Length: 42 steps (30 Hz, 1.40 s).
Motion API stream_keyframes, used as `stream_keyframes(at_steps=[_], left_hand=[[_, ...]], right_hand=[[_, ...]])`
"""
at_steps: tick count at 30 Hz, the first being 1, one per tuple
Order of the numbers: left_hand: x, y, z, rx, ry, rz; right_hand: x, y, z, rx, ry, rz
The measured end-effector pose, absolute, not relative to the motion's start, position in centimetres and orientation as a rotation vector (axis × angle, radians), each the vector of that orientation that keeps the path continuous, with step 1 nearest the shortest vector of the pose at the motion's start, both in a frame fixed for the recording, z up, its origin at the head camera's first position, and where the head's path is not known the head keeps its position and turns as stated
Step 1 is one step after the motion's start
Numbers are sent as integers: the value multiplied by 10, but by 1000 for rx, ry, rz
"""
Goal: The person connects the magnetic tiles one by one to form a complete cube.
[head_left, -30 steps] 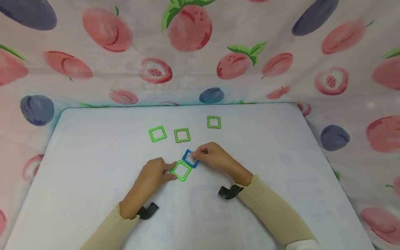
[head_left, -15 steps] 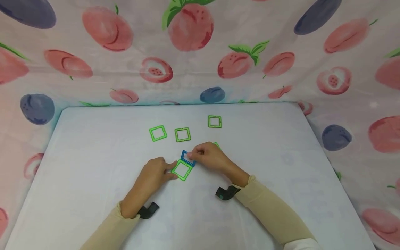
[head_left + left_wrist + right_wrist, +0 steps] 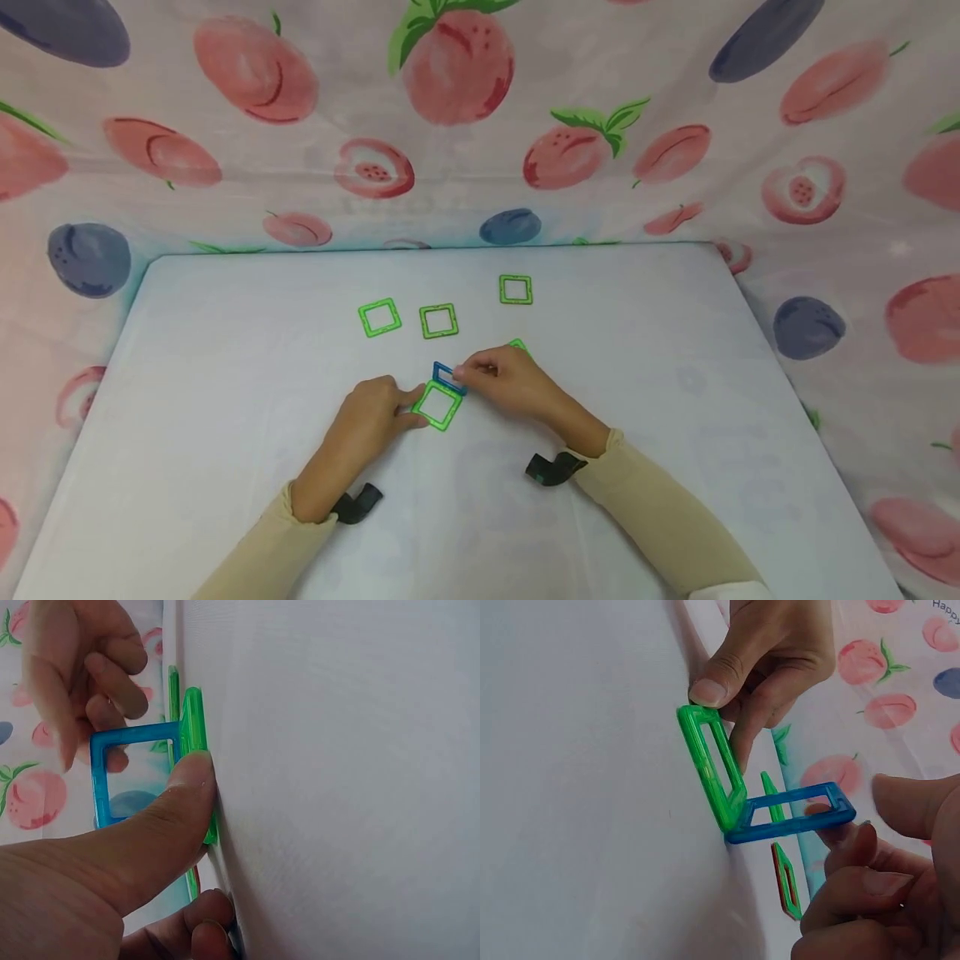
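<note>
In the head view, my left hand [image 3: 375, 414] pinches a green square magnetic tile frame [image 3: 453, 413] between thumb and fingers, flat on the white table. A blue square magnetic tile [image 3: 791, 825] stands hinged up from the green one, their edges meeting. At the blue tile's free end is my right hand [image 3: 513, 379]; its index fingertip [image 3: 840, 825] touches the tile's far side. The right thumb [image 3: 911, 802] is apart from the tile, the other fingers loosely bent. Part of another green tile [image 3: 519, 345] shows behind the right hand, the rest hidden.
Three more green square tiles lie farther back: one at the left [image 3: 379, 317], a middle tile [image 3: 438, 321] and a right tile [image 3: 516, 289]. Behind the white table [image 3: 225, 375] hangs a fruit-print cloth [image 3: 262, 192].
The blue tile has swung up from lying nearly flat beside the green tile to a raised angle, its edge staying against it. The left hand keeps its hold.
</note>
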<state>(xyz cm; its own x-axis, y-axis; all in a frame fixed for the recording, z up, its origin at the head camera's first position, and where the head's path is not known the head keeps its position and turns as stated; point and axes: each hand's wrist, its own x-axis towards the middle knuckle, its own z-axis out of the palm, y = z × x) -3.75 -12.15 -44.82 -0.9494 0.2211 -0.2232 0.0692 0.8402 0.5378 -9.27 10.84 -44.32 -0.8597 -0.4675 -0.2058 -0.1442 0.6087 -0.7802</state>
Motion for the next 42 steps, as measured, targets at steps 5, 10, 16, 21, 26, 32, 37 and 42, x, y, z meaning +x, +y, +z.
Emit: stream_keyframes(at_steps=[5, 10, 16, 21, 26, 32, 37, 42], left_hand=[[-37, -121, -448, 206, 2748, 771], [-36, -120, -447, 228, 2753, 778], [-39, -132, -450, 307, 2704, 904], [-43, -141, -453, 323, 2637, 1075], [-45, -139, -449, 284, 2574, 1190], [-46, -140, -449, 258, 2563, 1232], [-45, -139, -452, 276, 2561, 1242], [-44, -140, -453, 315, 2521, 1252]], right_hand=[[-92, 113, -445, -543, 2401, -1139], [-92, 114, -448, -578, 2383, -1172], [-97, 114, -451, -568, 2383, -1187], [-99, 114, -453, -561, 2370, -1150], [-102, 114, -452, -660, 2373, -1161], [-104, 110, -453, -767, 2387, -1179], [-104, 108, -456, -789, 2383, -1176], [-107, 104, -460, -826, 2356, -1192]])
